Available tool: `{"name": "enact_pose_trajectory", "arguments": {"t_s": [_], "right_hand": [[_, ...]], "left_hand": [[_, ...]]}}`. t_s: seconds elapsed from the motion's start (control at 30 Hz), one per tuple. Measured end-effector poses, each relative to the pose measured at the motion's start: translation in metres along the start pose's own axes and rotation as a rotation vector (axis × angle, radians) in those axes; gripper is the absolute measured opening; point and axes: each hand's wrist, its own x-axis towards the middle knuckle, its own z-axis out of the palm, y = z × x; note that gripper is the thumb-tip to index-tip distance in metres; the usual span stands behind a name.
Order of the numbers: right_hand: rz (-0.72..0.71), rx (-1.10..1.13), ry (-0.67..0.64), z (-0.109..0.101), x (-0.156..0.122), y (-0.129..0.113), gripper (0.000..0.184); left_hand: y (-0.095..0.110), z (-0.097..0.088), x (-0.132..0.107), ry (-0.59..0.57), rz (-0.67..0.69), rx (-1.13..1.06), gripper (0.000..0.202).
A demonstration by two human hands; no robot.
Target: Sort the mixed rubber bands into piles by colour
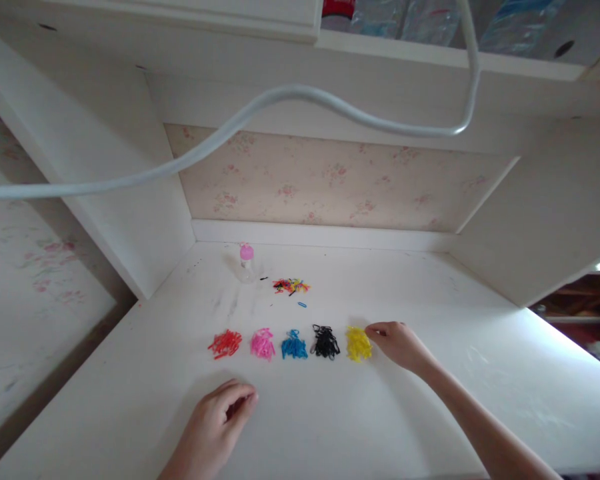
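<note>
Small rubber bands lie sorted by colour in a row on the white desktop: a red pile (225,344), a pink pile (263,345), a blue pile (295,345), a black pile (325,342) and a yellow pile (359,343). My right hand (393,339) is at the yellow pile's right edge, thumb and fingers pinched; whatever is between the tips is too small to make out. In front of the red and pink piles, my left hand (220,420) rests with curled fingers and thumb together, nothing showing in them. Behind the row lies a mixed-colour pile (291,286).
A single blue rubber band (302,305) lies just in front of the mixed pile. Left of that pile is a small clear bottle with a pink cap (247,253). A white cable (300,93) crosses the upper view. Side panels and a shelf surround the desktop (330,427).
</note>
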Motion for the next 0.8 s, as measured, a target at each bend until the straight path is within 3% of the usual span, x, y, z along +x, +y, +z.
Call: {"name": "enact_pose_trajectory", "arguments": {"t_s": [0.17,0.37,0.6,0.8], "right_hand": [[0.085,0.081,0.110,0.006,-0.006,0.020,0.041],[0.256,0.319,0.334,0.026,-0.018,0.039,0.048],[0.246,0.358,0.361,0.032,-0.021,0.040,0.048],[0.236,0.302,0.339,0.031,-0.022,0.041,0.047]], "left_hand": [[0.026,-0.008,0.020,-0.070,0.064,0.096,0.029],[0.056,-0.010,0.083,-0.115,0.275,0.432,0.030],[0.047,0.020,0.168,-0.135,0.334,0.669,0.023],[0.034,0.036,0.202,-0.157,0.332,0.737,0.024]]}}
